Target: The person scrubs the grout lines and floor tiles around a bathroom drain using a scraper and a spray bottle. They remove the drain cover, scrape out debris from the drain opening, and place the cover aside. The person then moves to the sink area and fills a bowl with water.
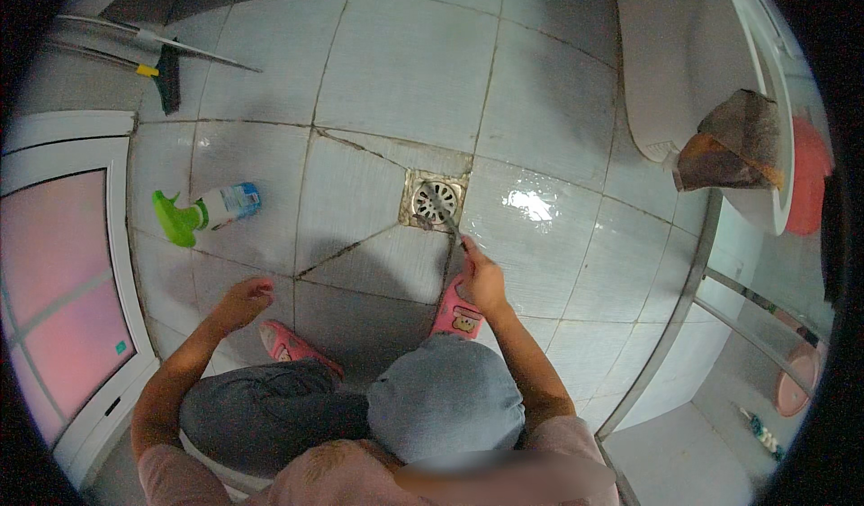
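A round metal drain cover (421, 202) with slots sits in a square, stained recess of the tiled floor. My right hand (484, 277) is closed around a slim grey tool (449, 219), whose far end reaches onto the cover; its exact kind is too small to tell. My left hand (245, 302) hovers over the floor at the left, fingers curled in, with nothing visible in them. Beyond that hand a spray bottle (216, 210) with a green trigger head and a blue-and-white label lies on its side.
Pink slippers (460, 317) are on my feet. A squeegee (167, 78) and a metal pole lie at the far left, above a white-framed door (121, 209). At right stand a white fixture (679, 65) with a brown cloth (733, 146) over its edge, and a metal rail.
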`<state>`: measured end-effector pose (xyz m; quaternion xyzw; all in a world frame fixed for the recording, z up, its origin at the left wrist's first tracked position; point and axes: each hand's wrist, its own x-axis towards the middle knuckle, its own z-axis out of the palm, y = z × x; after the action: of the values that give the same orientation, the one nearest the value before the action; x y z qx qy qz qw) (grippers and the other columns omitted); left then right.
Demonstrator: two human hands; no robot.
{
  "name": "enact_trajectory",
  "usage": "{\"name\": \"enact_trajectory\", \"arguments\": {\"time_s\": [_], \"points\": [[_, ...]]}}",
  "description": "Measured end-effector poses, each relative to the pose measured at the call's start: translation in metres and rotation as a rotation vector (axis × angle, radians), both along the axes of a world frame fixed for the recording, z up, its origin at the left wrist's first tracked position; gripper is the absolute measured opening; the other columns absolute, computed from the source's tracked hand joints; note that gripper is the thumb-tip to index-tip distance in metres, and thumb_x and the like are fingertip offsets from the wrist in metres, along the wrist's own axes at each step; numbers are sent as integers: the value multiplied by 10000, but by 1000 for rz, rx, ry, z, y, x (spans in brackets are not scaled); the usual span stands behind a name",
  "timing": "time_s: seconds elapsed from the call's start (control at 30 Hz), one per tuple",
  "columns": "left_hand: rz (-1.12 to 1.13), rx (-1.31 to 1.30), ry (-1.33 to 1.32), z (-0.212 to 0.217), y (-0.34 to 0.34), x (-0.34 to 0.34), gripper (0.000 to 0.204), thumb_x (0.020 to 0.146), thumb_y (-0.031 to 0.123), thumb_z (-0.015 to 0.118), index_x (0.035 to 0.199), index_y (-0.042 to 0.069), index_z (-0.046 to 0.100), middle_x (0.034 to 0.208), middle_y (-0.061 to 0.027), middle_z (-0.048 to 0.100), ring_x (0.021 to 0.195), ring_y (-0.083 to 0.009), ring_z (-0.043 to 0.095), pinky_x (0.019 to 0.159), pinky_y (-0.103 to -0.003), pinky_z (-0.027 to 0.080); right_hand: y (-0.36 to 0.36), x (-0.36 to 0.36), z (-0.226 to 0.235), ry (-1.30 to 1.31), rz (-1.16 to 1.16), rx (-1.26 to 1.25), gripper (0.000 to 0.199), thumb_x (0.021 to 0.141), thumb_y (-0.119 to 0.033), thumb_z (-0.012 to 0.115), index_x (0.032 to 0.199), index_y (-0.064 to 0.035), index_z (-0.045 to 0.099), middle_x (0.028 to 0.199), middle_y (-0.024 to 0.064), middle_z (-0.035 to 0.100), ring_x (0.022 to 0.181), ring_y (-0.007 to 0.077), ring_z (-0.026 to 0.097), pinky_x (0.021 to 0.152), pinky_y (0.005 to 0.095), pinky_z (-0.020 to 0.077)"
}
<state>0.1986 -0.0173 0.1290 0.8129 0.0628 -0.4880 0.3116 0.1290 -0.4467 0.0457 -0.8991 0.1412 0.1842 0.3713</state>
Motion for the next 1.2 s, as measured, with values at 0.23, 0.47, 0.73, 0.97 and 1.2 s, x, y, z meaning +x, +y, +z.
{"name": "enact_trajectory", "arguments": {"time_s": [0.23,0.47,0.73,0.97,1.2], "points": [[-26,-14,-54,7,-2,-5,283,818,195,563,1022,0,555,957,-114,588,898,-195,567,793,-307,440,-5,-15,2,8,10,70,482,739,-79,535,1208,-155,452,855,195,599,746,365,583,625,419,471],[-53,-34,-50,3,-5,-1,269,821,188,555,1023,11,557,958,-112,590,898,-196,567,785,-303,441,3,-25,2,-106,5,87,331,834,-109,467,1164,-126,479,781,221,578,672,378,566,579,422,448],[-90,-78,-91,7,-11,-3,277,815,186,560,1026,8,554,944,-125,599,872,-196,574,773,-307,449,5,-28,12,-19,108,107,375,821,-106,462,1195,-132,450,796,216,586,700,386,574,605,421,467],[-79,-73,-45,-7,-8,-7,279,804,175,560,1028,9,554,944,-133,597,858,-188,575,759,-303,450,-9,-43,29,86,105,112,362,832,-101,473,1193,-114,460,868,213,596,756,353,600,643,364,475],[-125,-103,-123,2,-15,-3,279,795,166,557,1023,5,556,929,-147,599,848,-213,587,758,-318,457,-23,-55,55,188,-90,86,324,852,-126,446,1176,-125,452,815,224,591,714,387,585,579,442,466]]}}
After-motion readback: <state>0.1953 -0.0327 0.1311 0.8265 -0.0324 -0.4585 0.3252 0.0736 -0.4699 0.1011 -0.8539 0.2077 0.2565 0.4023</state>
